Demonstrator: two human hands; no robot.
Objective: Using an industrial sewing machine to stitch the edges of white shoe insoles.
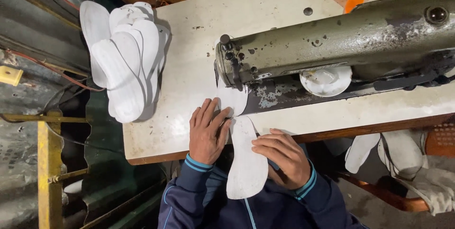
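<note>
Both-handed, flat open grip — left hand [207, 132], right hand [281, 155] — on white insole [246, 158], seemingly overhanging table edge [156, 155].

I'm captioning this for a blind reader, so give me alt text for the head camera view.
Two hands guide a white insole-shaped piece under an old grey sewing machine: left hand flat near the needle, right hand at the piece's edge. A stack of white insoles lies on the table.

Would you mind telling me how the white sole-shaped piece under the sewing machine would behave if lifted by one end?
The white sole-shaped piece looks thin and flat, so probably light. It overhangs the table edge without drooping much, suggesting some stiffness, though it may bend. The left hand presses it flat and the right hand steadies its edge, hinting it slides easily.
</note>
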